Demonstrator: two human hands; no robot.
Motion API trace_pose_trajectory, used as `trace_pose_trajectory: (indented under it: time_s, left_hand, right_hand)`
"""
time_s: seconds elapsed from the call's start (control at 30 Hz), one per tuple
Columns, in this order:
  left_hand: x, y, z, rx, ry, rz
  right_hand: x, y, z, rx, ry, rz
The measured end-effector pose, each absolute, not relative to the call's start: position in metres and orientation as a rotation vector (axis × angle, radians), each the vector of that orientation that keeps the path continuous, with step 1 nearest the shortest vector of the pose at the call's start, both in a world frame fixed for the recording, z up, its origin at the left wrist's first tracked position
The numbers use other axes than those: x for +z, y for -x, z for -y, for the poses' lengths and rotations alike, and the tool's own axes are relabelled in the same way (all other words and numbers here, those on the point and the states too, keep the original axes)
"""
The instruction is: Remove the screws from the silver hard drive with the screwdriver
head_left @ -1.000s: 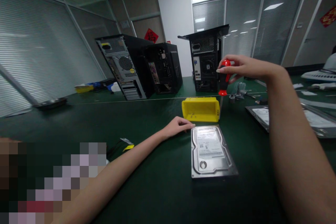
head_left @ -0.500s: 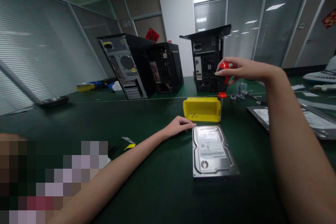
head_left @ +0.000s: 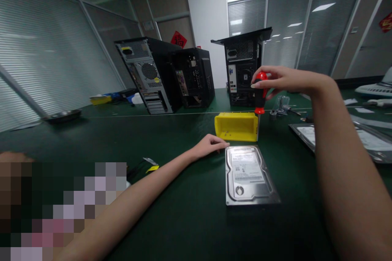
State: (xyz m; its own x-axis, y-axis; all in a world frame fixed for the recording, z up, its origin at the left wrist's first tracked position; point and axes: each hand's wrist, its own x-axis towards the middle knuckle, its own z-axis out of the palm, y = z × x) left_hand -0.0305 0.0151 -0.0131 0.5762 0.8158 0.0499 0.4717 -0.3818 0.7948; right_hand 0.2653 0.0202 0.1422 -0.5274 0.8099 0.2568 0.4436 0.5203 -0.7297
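Observation:
A silver hard drive with a white label lies flat on the green table. At its far left corner, my left hand has its fingers curled together, the tips against the drive's edge. My right hand is closed round the red and black handle of a screwdriver, held upright with its shaft pointing down. The shaft passes by the right end of a yellow bin, near the drive's far right corner; whether the tip touches a screw cannot be made out. Small screws lie in the bin.
Black computer cases stand at the back left, and another computer case stands behind the bin. More hard drives lie to the right, partly behind my right forearm. Cables with a yellow tag lie beside my left forearm.
Both hands keep their holds, and the drive stays in place. Only the camera view has shifted very slightly.

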Motion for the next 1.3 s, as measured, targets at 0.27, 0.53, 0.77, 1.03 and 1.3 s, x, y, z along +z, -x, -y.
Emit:
trace_pose_trajectory:
  time_s: [0.27, 0.53, 0.77, 1.03, 1.3]
  left_hand:
    - [-0.013, 0.031, -0.016, 0.566, -2.042, -1.020]
    - [-0.016, 0.032, -0.018, 0.566, -2.039, -1.024]
    - [-0.017, 0.033, -0.018, 0.570, -2.034, -1.017]
    - [-0.017, 0.033, -0.018, 0.574, -2.026, -1.018]
    - [-0.016, 0.032, -0.016, 0.575, -2.026, -1.028]
  right_hand:
    - [0.148, -0.274, -0.009, 0.892, 0.960, 2.200]
    - [0.145, -0.262, -0.015, 0.788, 1.051, 2.164]
    - [0.147, -0.255, -0.013, 0.755, 0.963, 2.214]
    - [0.149, -0.256, -0.001, 0.881, 0.859, 2.185]
    - [0.145, -0.253, -0.006, 1.075, 0.744, 2.148]
